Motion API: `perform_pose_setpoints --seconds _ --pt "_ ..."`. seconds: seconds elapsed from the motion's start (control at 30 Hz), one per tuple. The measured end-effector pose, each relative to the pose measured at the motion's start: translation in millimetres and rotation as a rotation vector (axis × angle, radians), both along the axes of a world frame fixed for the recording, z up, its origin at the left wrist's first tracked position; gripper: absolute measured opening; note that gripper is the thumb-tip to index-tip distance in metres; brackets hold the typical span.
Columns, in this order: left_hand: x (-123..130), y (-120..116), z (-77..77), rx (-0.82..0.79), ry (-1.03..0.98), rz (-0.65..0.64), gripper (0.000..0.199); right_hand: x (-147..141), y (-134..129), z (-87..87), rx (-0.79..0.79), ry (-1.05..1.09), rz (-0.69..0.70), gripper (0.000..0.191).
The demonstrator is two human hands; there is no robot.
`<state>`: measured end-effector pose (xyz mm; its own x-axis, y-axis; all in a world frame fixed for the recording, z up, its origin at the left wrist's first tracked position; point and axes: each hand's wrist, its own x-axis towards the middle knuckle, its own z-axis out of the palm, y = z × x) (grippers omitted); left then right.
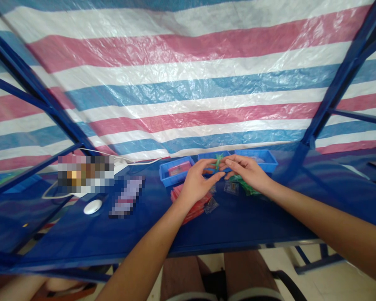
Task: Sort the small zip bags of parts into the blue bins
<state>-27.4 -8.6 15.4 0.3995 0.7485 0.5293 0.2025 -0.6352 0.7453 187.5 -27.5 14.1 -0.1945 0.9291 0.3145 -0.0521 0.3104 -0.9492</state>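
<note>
Between my two hands, above the middle blue bin [207, 156], a small green piece [218, 161] stands upright. The fingertips of my left hand [202, 177] touch it from the left, and those of my right hand [246, 170] meet it from the right. Red plastic packets [192, 211] lie in a pile under my left wrist. Green packets [249, 188] are heaped below my right hand. Small clear bags [231, 187] with tiny contents lie between the piles. The left blue bin [166, 180] holds something red; the right blue bin [272, 161] holds clear bags.
On the blue table [238, 228], to the left, are a white round case [92, 207], a blurred phone-like object [127, 197] and white cables [138, 163]. Blue metal posts [341, 79] frame a striped sheet [188, 83]. Another person's arm [25, 288] shows at the lower left.
</note>
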Motion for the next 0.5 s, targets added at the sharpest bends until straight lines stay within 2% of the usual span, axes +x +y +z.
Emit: perform_pose_setpoints --seconds 0.13,0.23,0.4,0.5 --pt "-4 8 -3.8 -0.067 -0.027 0.08 0.036 0 -1 -0.6 0.015 -0.022 0.067 0.042" --pt "-6 14 -7.0 -0.109 -0.091 0.053 0.029 3 3 -3.8 0.054 -0.07 0.001 0.036" --pt "-6 17 -7.2 -0.145 -0.15 0.053 0.031 8 9 -3.1 0.081 -0.049 -0.154 0.032" --pt "-5 15 -5.0 -0.195 -0.173 -0.005 0.033 6 8 -1.6 0.063 0.009 -0.109 0.039"
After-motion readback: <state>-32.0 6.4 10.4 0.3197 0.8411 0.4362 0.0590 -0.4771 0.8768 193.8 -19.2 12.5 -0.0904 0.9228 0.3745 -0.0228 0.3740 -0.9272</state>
